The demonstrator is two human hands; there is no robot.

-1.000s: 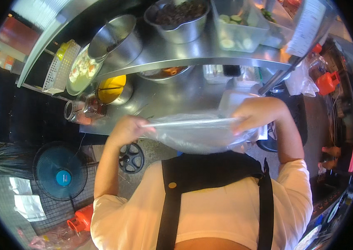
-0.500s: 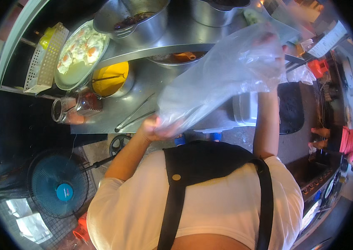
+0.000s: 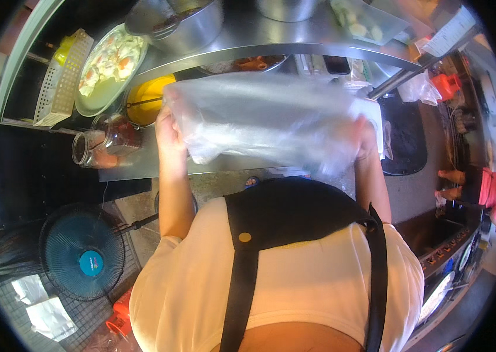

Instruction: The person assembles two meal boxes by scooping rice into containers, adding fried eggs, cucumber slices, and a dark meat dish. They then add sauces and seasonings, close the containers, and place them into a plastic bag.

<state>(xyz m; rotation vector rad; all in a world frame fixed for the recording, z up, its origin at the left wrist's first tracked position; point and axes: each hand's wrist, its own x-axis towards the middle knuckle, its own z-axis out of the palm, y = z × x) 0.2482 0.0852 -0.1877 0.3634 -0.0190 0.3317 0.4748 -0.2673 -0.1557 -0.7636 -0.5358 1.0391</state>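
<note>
A large clear plastic bag (image 3: pixel 265 117) is stretched sideways in front of me, above the near edge of the metal counter. Its left end is gripped in my left hand (image 3: pixel 170 128), with some fingers seen only through the film. At the other end my right hand (image 3: pixel 367 139) is closed on the plastic, slightly blurred. The bag hides much of the counter behind it. Close to my left hand stands a pot of yellow sauce (image 3: pixel 148 100) with a utensil's handle across it.
On the upper shelf (image 3: pixel 242 50) sit a plate of fried eggs (image 3: pixel 113 67), a perforated basket (image 3: pixel 61 88), a big metal pot (image 3: pixel 192 32) and a clear tub (image 3: pixel 368 23). Glass jars (image 3: pixel 122 135) stand at the counter's left. A fan (image 3: pixel 84 252) is at the lower left.
The bag went from a slant, high on the right, to nearly level. My left hand rose and moved left; my right hand came down toward me.
</note>
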